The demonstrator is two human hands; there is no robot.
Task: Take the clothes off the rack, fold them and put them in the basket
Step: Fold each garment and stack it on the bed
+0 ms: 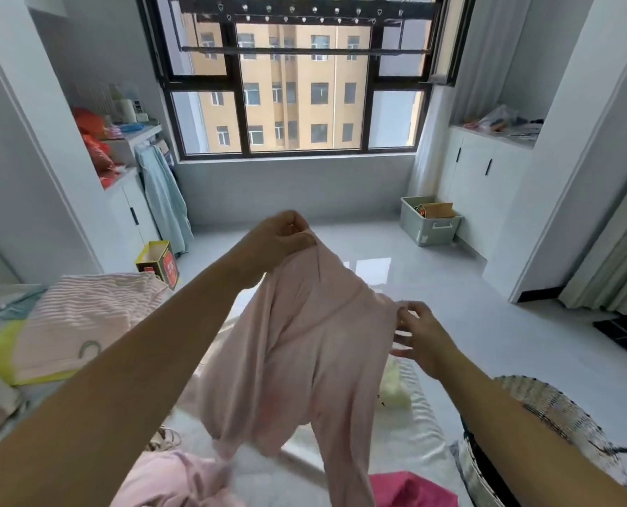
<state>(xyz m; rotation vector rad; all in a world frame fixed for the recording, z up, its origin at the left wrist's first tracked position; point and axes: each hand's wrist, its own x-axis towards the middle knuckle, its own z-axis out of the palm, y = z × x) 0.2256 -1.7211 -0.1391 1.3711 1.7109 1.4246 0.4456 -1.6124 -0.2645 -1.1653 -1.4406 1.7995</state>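
A pale pink long-sleeved garment (297,360) hangs in the air in front of me. My left hand (279,236) pinches its upper edge, raised at mid-frame. My right hand (419,333) is lower and to the right, fingertips gripping the garment's other shoulder edge. The sleeves dangle down over more clothes on the bed: a pink piece (173,481), a magenta piece (410,490) and a pale yellow piece (394,389). A woven basket (553,408) stands at the lower right, partly behind my right arm. The drying rack (297,16) hangs overhead at the window, bare.
A pink ribbed blanket (85,316) lies on the bed at left. A yellow-red box (160,263) and a hanging light blue cloth (165,199) stand by the left cabinet. A green storage bin (430,221) sits by the right cabinets. Glossy floor stretches ahead.
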